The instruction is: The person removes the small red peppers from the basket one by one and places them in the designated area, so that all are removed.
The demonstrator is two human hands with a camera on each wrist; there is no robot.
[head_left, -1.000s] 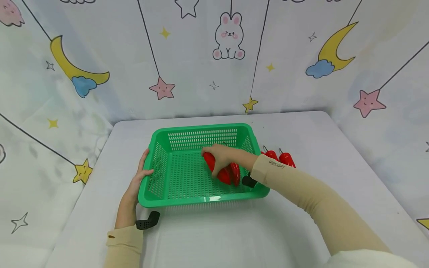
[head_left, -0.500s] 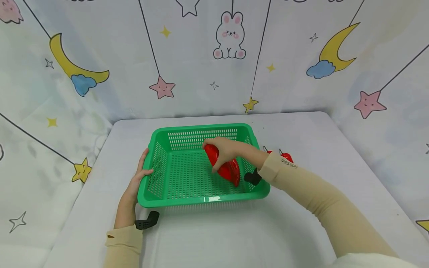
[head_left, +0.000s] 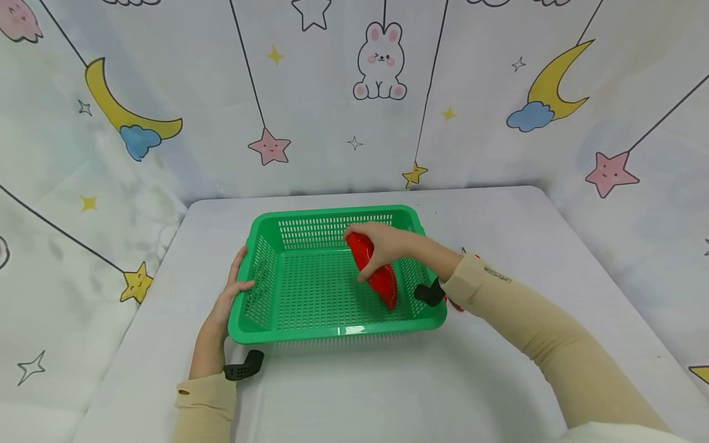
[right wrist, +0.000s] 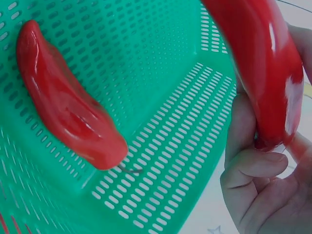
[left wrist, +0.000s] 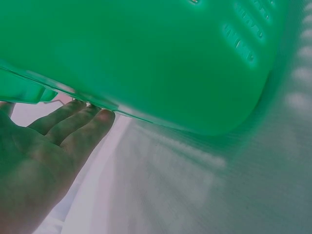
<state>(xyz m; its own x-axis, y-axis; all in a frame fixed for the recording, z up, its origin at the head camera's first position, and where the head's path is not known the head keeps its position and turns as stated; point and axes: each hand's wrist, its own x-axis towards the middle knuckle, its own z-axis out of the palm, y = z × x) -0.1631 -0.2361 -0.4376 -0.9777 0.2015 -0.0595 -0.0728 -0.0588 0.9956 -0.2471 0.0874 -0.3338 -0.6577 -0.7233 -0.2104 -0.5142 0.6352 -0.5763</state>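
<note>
My right hand (head_left: pixel 382 243) grips a glossy red chili pepper (head_left: pixel 361 247) above the right part of the green plastic basket (head_left: pixel 310 335). In the right wrist view, my fingers and thumb close round the lower end of that pepper (right wrist: pixel 268 63). A second red pepper (right wrist: pixel 68 105), with a thin dark stem, lies in the basket along its wall. At the basket's left side, my left hand (head_left: pixel 226 301) holds the rim, thumb over the edge and fingers along the outside. The left wrist view has the fingers (left wrist: pixel 90 131) stretched against the basket's underside edge (left wrist: pixel 146 107).
Bits of red pepper (head_left: pixel 455 305) show on the white table (head_left: pixel 515 234) right of the basket, mostly covered by my right sleeve (head_left: pixel 515 307). Behind the table hangs a patterned cloth (head_left: pixel 332 111). A black wrist camera (head_left: pixel 245 365) sits by the basket's front left corner.
My right hand has lifted slightly and shifted right with the pepper. The sleeve now covers more of the peppers on the table. My left hand and the basket stay put.
</note>
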